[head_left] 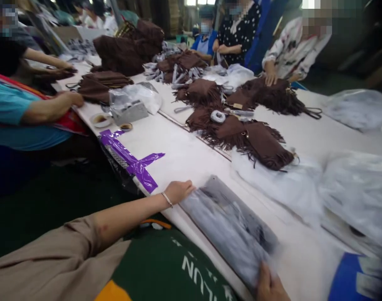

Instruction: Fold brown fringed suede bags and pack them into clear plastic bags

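A long clear plastic bag (228, 225) lies slantwise on the table in front of me, with something flat and dark grey showing in or under it; I cannot tell which. My left hand (180, 191), a thin bracelet at its wrist, pinches the bag's far left corner. At the near end, my right hand (270, 284) grips the bag's edge, partly cut off by the frame and blurred. Beyond the bag, several brown fringed handbags (269, 144) are piled, with a white ring-shaped roll (217, 116) on top.
Purple tape (137, 165) covers the table's left edge, near two small dishes (101, 120). Loose clear plastic bags (360, 188) spread at right; a blue printed packet (350, 278) is at the lower right. Co-workers stand around the table, one hand (271, 77) on brown bags.
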A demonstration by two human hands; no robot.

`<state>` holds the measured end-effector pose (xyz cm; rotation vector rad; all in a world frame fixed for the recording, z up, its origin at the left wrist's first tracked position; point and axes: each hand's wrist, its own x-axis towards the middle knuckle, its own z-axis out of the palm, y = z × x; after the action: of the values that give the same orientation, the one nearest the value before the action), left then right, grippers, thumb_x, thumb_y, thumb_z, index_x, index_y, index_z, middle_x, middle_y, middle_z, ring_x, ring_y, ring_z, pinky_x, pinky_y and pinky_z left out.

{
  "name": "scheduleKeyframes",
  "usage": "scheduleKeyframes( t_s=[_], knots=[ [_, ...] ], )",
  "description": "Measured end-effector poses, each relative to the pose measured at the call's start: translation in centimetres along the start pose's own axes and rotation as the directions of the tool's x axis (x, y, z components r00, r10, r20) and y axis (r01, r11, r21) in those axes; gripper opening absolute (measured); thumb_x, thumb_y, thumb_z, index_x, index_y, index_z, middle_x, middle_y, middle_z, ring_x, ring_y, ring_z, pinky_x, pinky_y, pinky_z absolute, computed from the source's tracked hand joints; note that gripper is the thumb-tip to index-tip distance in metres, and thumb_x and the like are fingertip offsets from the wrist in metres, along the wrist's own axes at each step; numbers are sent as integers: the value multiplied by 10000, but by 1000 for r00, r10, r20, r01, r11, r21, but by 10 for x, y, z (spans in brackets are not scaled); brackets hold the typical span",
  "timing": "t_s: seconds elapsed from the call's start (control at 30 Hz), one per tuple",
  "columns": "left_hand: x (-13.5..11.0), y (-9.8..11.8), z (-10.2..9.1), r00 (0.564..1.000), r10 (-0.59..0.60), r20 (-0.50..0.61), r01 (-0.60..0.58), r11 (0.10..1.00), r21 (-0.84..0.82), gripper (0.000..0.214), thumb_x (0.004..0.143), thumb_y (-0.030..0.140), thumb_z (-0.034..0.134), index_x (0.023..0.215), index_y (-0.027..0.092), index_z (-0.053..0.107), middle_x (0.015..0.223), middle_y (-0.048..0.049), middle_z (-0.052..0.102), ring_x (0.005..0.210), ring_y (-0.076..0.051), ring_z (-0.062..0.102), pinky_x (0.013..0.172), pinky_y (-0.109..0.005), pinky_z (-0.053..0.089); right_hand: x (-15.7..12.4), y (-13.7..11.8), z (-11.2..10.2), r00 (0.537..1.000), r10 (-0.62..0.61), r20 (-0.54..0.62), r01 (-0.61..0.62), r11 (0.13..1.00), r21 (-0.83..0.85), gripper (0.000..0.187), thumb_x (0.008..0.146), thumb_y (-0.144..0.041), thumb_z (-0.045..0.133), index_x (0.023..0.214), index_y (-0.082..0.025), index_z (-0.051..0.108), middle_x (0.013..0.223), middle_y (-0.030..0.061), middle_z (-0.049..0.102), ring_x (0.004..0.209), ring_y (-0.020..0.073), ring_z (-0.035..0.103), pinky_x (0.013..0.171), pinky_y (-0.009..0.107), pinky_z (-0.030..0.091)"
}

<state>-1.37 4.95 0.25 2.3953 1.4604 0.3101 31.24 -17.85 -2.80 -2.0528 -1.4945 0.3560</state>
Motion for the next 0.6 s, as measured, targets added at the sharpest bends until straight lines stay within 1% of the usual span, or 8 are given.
scheduleKeyframes(
  t_s=[0.1, 0.17, 0.23, 0.3, 0.4, 0.43, 0.5, 0.6],
  knots=[
    [16, 26, -17, 978, 195, -70, -195, 981, -3, 287, 947, 357, 375, 1063, 167, 556, 959, -102, 612, 974, -224, 543, 882, -380, 400, -6, 6, 3, 1000, -8, -4, 8, 999, -51, 403, 800, -516, 441, 1002, -261, 678, 655, 84, 628, 435, 195, 549, 350, 297, 380],
    [23, 52, -16, 903, 425, -70, -428, 903, -29, 321, 920, 412, 431, 1106, 179, 549, 1073, -104, 581, 1099, -236, 468, 963, -390, 344, -2, 6, 7, 1000, -19, 3, 20, 997, -69, 395, 788, -499, 431, 944, -252, 697, 615, 75, 625, 378, 183, 505, 330, 293, 336],
    [27, 73, -3, 822, 569, 6, -567, 820, -79, 324, 871, 466, 508, 992, 176, 589, 1038, -91, 582, 1091, -240, 454, 940, -370, 355, 2, 5, 8, 1000, 29, 8, -28, 998, -59, 376, 794, -502, 423, 887, -267, 702, 592, 62, 624, 364, 182, 491, 332, 292, 323],
    [29, 85, 15, 807, 585, 79, -574, 809, -124, 297, 841, 463, 559, 831, 167, 592, 960, -79, 586, 1017, -230, 475, 873, -350, 380, 1, 6, 3, 995, 96, 3, -96, 994, -52, 346, 804, -512, 430, 830, -291, 694, 561, 39, 615, 368, 183, 497, 340, 287, 326],
    [31, 86, 34, 845, 529, 80, -508, 841, -187, 276, 837, 424, 582, 754, 161, 563, 915, -69, 575, 963, -212, 478, 840, -337, 381, -9, 17, -17, 948, 317, -33, -318, 948, -22, 326, 806, -532, 469, 786, -276, 671, 572, 13, 632, 456, 186, 572, 406, 267, 398],
    [31, 85, 37, 852, 520, 65, -498, 841, -211, 273, 837, 417, 583, 751, 160, 558, 910, -66, 570, 962, -208, 475, 845, -335, 379, -14, 22, -27, 903, 423, -76, -422, 906, 24, 335, 802, -540, 486, 805, -258, 666, 602, 10, 644, 515, 188, 602, 459, 263, 436],
    [33, 82, 40, 858, 512, 44, -487, 837, -251, 264, 842, 403, 581, 744, 160, 550, 888, -58, 561, 951, -200, 473, 855, -330, 376, -24, 35, -54, 758, 597, -263, -566, 802, 188, 382, 794, -551, 510, 904, -216, 657, 696, 18, 661, 628, 190, 628, 578, 270, 486],
    [37, 80, 40, 856, 516, 28, -488, 825, -285, 251, 846, 388, 576, 742, 163, 542, 863, -45, 556, 932, -191, 475, 861, -326, 373, -28, 54, -95, 496, 655, -570, -524, 750, 405, 527, 797, -554, 501, 1141, -163, 583, 929, 74, 644, 747, 193, 614, 678, 303, 503]
  ],
)
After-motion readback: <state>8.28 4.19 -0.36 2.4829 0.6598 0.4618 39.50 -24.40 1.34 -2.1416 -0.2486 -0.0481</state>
